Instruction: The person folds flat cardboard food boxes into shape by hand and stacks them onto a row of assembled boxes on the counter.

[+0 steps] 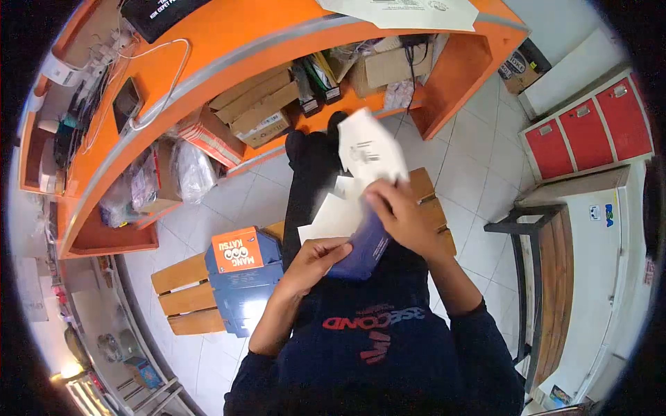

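Note:
Over my lap is a partly folded cardboard food box [371,246], navy on the outside and white on the inside. My left hand [316,263] pinches its lower left edge between thumb and fingers. Higher up and to the right, my right hand [399,215] grips the box near a long white flap [371,147] with small dark print. That flap is blurred and sticks up towards my knees. Some of my fingers are hidden behind the card. To my left, flat navy boxes with an orange panel [237,251] lettered "MANG KATSU" lie on the wooden bench [182,298].
An orange counter [229,41] curves ahead, with a phone [127,104], cables and a white printed sheet [409,12] on top. Cartons [260,111] and plastic bags [194,170] fill its shelf. At right stand red lockers [588,135] and a wooden-slatted chair [555,298].

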`<state>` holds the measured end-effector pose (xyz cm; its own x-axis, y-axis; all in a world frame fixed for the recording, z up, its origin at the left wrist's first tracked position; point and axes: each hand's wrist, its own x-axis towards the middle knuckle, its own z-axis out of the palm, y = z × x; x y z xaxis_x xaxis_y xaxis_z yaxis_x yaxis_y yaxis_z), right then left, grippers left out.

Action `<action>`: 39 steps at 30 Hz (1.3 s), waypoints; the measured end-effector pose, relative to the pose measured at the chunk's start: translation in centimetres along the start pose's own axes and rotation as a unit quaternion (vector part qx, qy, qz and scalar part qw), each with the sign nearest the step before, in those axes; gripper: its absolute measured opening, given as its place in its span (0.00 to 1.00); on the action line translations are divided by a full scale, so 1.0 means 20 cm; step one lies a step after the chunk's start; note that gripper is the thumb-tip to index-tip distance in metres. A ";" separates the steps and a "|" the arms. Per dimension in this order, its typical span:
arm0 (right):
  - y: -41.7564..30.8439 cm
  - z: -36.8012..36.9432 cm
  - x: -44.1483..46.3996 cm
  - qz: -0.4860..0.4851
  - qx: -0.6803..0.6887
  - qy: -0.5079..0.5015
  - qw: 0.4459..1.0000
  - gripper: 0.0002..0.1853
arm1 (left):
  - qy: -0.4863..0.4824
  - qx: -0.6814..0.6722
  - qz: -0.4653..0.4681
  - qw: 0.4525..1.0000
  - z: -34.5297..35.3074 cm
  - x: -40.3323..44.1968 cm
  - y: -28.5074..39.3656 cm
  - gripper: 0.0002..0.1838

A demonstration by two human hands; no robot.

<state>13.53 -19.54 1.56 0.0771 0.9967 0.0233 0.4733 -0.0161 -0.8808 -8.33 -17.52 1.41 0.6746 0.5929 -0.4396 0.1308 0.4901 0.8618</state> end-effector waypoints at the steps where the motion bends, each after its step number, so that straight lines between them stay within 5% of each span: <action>1: -0.04 -0.02 0.00 0.029 -0.014 0.006 0.999 0.08 | -0.002 -0.001 -0.004 1.000 0.00 0.00 -0.01 0.16; 5: 0.03 -0.01 -0.05 -0.138 -0.013 -0.111 0.984 0.11 | -0.012 0.017 -0.006 1.000 0.00 0.02 -0.07 0.15; 8: 0.04 0.01 -0.12 -0.167 -0.050 -0.130 0.976 0.13 | -0.011 0.057 0.023 0.998 0.02 0.01 -0.07 0.14; 12: -0.01 -0.12 -0.10 -0.055 0.028 -0.137 0.989 0.15 | 0.033 0.154 0.138 0.978 0.08 -0.01 0.03 0.18; 13: 0.08 -0.17 -0.09 -0.056 -0.050 -0.132 0.988 0.15 | 0.086 0.179 0.241 0.950 0.03 0.02 0.00 0.28; 14: 0.15 -0.23 -0.10 -0.065 0.041 -0.047 0.996 0.13 | 0.138 0.202 0.341 0.908 -0.03 0.04 -0.03 0.39; 15: 0.14 -0.31 -0.11 0.045 0.123 0.028 0.991 0.14 | 0.205 0.249 0.338 0.884 -0.07 0.02 0.00 0.63; 16: 0.23 -0.41 -0.10 0.120 0.284 0.035 0.951 0.17 | 0.262 0.306 0.369 0.838 -0.12 0.02 0.02 0.72; 18: 0.44 -0.53 -0.08 0.117 0.391 0.040 0.912 0.23 | 0.195 0.380 0.377 0.822 -0.14 0.03 0.08 0.75; 20: 0.57 -0.51 -0.02 0.109 0.439 0.043 0.891 0.23 | 0.110 0.529 0.377 0.752 -0.12 0.03 0.05 0.67; 21: 0.49 -0.46 0.03 0.116 0.423 0.063 0.896 0.21 | 0.036 0.592 0.422 0.686 -0.13 0.06 -0.01 0.50; 22: 0.41 -0.41 0.08 0.123 0.393 0.096 0.906 0.20 | 0.006 0.531 0.337 0.777 -0.06 0.07 0.02 0.34; 24: 0.31 -0.34 0.19 0.075 0.482 0.188 0.853 0.16 | -0.037 0.422 0.424 0.800 -0.04 0.09 0.00 0.23; 25: 0.36 -0.36 0.26 0.057 0.410 0.270 0.869 0.12 | -0.018 0.505 0.417 0.756 -0.06 0.11 0.00 0.21; 27: 0.25 -0.38 0.24 -0.020 0.279 0.255 0.926 0.13 | 0.025 0.656 0.391 0.645 -0.09 0.15 0.02 0.15; 30: 0.01 -0.31 0.19 -0.148 0.085 0.047 0.984 0.13 | -0.026 0.681 0.322 0.657 -0.07 0.20 0.07 0.16; 33: -0.04 -0.31 0.16 -0.114 -0.007 -0.164 0.980 0.13 | 0.004 0.544 0.313 0.779 -0.01 0.24 0.15 0.09; 36: 0.22 -0.37 0.15 -0.123 0.257 -0.057 0.957 0.11 | -0.059 0.348 0.216 0.910 -0.10 0.33 0.14 0.07; 39: 0.18 -0.32 0.13 -0.141 0.268 0.004 0.953 0.11 | -0.080 0.183 0.146 0.969 -0.16 0.39 0.13 0.08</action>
<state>21.12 -17.42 1.48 0.0218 0.9550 0.2959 -0.0400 0.2965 -0.9542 -5.03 -9.60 -0.60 0.8222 0.5505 -0.1448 0.1471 0.0403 0.9883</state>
